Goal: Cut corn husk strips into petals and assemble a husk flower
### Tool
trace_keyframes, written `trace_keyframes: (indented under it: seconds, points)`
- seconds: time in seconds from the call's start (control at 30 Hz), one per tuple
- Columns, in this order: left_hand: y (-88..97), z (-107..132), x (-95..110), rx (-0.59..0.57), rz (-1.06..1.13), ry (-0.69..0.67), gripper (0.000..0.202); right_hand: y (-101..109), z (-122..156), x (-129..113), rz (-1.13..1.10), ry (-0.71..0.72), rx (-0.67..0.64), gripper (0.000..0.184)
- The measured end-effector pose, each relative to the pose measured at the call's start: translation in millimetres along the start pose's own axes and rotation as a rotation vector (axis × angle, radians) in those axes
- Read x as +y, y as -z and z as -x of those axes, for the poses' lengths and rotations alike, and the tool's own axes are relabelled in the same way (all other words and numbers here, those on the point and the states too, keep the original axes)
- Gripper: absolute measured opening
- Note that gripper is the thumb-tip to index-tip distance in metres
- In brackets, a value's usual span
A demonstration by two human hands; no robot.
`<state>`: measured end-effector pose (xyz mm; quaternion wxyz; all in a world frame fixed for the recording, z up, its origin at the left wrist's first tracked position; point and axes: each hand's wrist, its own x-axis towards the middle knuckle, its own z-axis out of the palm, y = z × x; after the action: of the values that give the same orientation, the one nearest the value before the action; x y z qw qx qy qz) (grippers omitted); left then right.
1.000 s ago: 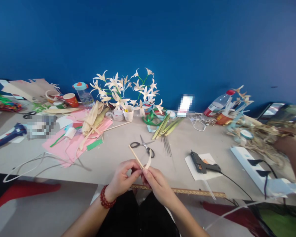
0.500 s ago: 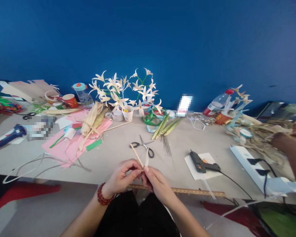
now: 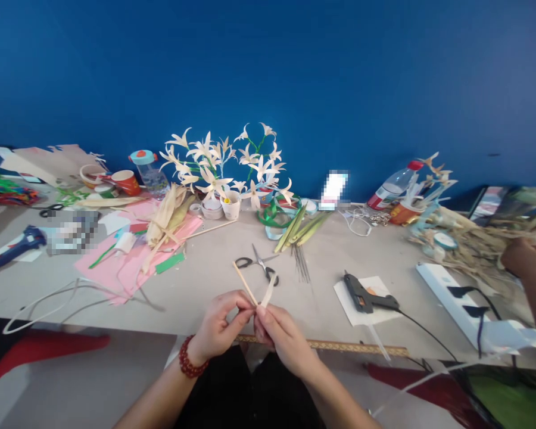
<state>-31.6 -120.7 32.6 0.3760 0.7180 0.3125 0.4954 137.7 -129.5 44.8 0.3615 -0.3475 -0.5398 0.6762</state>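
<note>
And the fingers are in close! The left hand (image 3: 221, 325) pinches narrow at the lower end of a thin stick (image 3: 245, 285), which slants up and away from the fingertips. Right beside it, the right hand (image 3: 286, 333) has thumb and finger closed on a pale strip (image 3: 268, 291), standing up just right of the stick. Straight beyond the fingers, scissors (image 3: 263, 263) lie spread; off to their right, a glue gun (image 3: 366, 296); farther out, white flowers (image 3: 214, 182).
</note>
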Motion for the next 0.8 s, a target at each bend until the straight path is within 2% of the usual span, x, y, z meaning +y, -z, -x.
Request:
trace_keyframes:
  seconds: [0.1,0.2,0.4,0.6,0.63,0.7,0.8]
  points:
    - [2.9,1.5,-2.9,-0.007,0.0,-0.057,0.015,0.2,1.6,-1.5,-0.323,-0.174,-0.117,0.047]
    - [9.0,3.9,-8.2,0.02,0.017,-0.034,0.014,3.6,4.4,-6.2,-0.527,-0.266,-0.196,0.047]
    - [22.1,11.5,-22.6,0.048,0.106,0.085,0.01,18.8,11.8,-20.1,-0.752,-0.257,-0.238,0.048]
    - [21.3,19.7,-35.5,0.08,0.283,0.174,0.011,43.1,21.0,-23.8,-0.937,-0.22,-0.403,0.05]
    - [18.7,20.2,-36.3,0.095,0.329,0.202,0.011,45.1,21.2,-23.3,-0.939,-0.191,-0.381,0.051]
    - [11.1,20.1,-35.5,0.139,0.413,0.267,0.011,43.8,19.3,-19.5,-0.848,-0.126,-0.246,0.051]
    - [-3.5,17.0,-29.2,0.179,0.433,0.318,0.011,28.5,11.4,-5.5,-0.436,-0.056,0.043,0.048]
